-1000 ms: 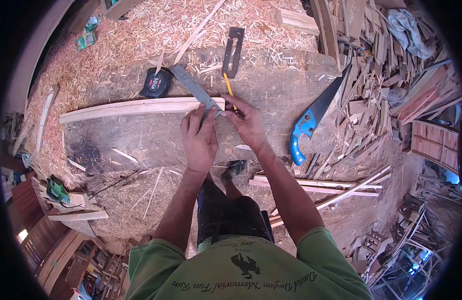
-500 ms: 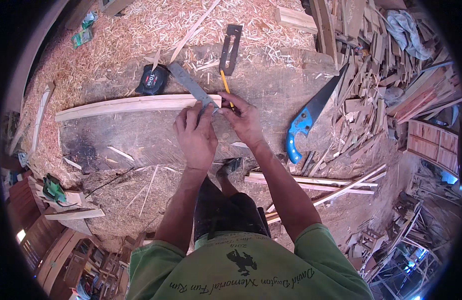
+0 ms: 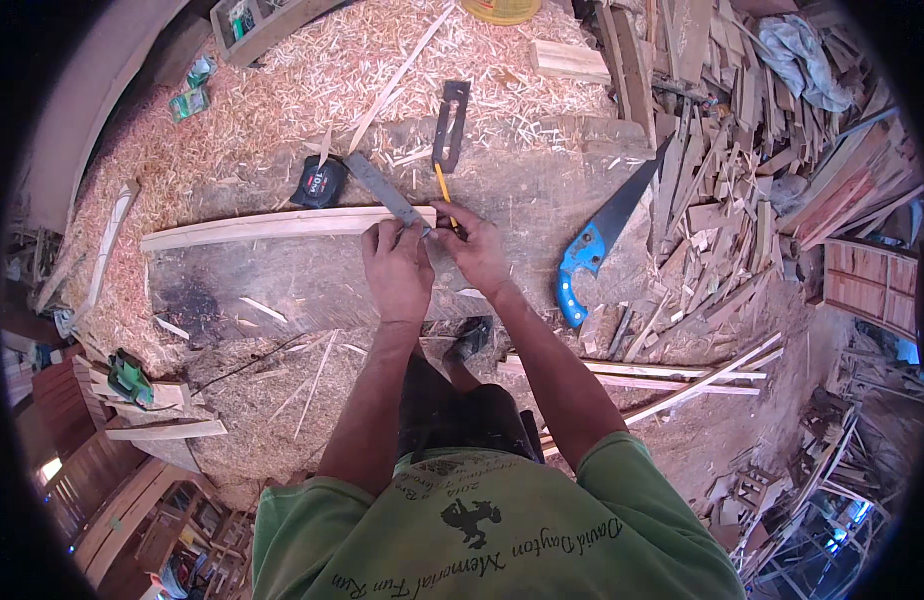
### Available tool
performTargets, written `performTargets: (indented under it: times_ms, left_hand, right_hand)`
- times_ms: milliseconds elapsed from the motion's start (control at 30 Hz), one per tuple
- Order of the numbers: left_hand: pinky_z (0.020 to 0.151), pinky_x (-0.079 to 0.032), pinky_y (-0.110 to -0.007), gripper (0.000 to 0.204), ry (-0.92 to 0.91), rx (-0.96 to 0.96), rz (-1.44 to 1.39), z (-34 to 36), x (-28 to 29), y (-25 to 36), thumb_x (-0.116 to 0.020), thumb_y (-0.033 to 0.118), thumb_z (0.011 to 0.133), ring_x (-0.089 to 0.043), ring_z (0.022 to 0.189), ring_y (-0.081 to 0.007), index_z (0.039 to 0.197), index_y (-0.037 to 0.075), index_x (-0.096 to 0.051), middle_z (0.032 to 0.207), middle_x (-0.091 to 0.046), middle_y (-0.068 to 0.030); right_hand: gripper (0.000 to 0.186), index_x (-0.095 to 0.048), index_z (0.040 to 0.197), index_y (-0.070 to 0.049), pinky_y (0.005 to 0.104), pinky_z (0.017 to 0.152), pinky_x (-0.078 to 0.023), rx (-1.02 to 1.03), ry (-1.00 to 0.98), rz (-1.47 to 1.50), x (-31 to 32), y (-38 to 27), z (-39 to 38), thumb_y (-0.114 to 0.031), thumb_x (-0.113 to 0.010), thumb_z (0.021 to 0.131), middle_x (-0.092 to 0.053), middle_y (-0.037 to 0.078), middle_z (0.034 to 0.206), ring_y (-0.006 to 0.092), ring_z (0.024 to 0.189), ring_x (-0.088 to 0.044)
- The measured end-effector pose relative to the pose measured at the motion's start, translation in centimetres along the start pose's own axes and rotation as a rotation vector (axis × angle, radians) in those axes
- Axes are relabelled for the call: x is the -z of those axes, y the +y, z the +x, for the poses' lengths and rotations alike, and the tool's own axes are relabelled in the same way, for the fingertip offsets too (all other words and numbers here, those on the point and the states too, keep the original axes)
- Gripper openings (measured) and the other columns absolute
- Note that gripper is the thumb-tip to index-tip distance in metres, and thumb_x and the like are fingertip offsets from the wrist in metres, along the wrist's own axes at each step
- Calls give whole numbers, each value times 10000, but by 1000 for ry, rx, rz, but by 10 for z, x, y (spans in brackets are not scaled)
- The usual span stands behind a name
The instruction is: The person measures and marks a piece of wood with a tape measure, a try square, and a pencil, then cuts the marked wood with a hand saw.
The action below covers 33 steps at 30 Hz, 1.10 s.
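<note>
A pale, slightly curved wooden strip point(image 3: 282, 224) lies across the worn plank. Over its right end slants a flat grey metal blade point(image 3: 382, 189), like part of a square. My left hand point(image 3: 397, 270) is closed at that end, its fingers pressing the blade against the wood; part of the blade is hidden beneath them. My right hand point(image 3: 474, 245) pinches a yellow pencil point(image 3: 443, 184) beside the strip's end, and its fingers cover the lower part of the pencil. Beyond the strip sits a black tape measure point(image 3: 319, 182). A dark slotted metal plate point(image 3: 449, 125) lies just past the pencil.
A blue-handled handsaw point(image 3: 584, 262) rests to the right on the plank point(image 3: 312, 270). Wood shavings point(image 3: 272, 95) cover the far side. Offcuts point(image 3: 727, 190) are heaped at the right, and long strips point(image 3: 672, 378) lie on the floor. A yellow container point(image 3: 502, 8) stands at the far edge.
The whole view has shifted, bringing the yellow container and a wooden box into sight at the far edge. Both hands stay at the strip's right end, the pencil still in the right.
</note>
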<state>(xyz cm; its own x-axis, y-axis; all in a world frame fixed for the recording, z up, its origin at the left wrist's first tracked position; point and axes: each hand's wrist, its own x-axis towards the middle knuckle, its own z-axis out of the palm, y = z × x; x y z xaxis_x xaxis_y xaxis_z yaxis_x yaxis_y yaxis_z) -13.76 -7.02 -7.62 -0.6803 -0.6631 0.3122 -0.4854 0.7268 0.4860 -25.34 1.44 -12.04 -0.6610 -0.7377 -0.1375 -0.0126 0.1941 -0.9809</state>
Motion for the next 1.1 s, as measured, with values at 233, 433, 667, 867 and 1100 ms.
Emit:
performTargets:
  times_ms: [233,433,667,867,1100]
  left_hand:
    - [977,-451,-482,309,-18,54,70,-1,-1,5,-734,68,798,-555,1132,-323,1102,115,-758,1162,-638,-61]
    - [996,-439,-483,319,-58,107,79,-4,5,-3,-736,95,803,-545,1152,-315,1120,124,-764,1176,-624,-58]
    - [991,-445,-482,307,-53,97,49,1,2,5,-729,82,797,-554,1122,-325,1100,110,-767,1144,-632,-68]
    - [980,-454,-479,314,-32,66,41,3,1,2,-734,60,783,-555,1112,-333,1092,103,-765,1130,-637,-70]
    - [985,-456,-478,324,-32,72,35,3,1,1,-750,53,772,-553,1119,-330,1090,109,-765,1129,-638,-67]
  right_hand:
    - [448,-672,1333,-81,342,841,-571,182,41,-222,8,0,-1,7,-699,894,-740,162,1134,240,959,-727]
    - [542,-581,1427,-111,451,794,-584,29,26,-405,18,-63,-42,45,-546,909,-756,175,1020,368,914,-737]
    - [570,-568,1434,-109,460,772,-581,68,-81,-432,24,-66,-41,27,-523,882,-741,157,880,349,823,-732]
    - [552,-608,1382,-82,464,770,-578,116,-122,-524,25,-67,-21,15,-557,841,-730,179,900,369,839,-722]
    - [522,-634,1336,-61,520,796,-551,184,-171,-624,33,-76,-19,-19,-609,816,-706,236,944,421,872,-691]
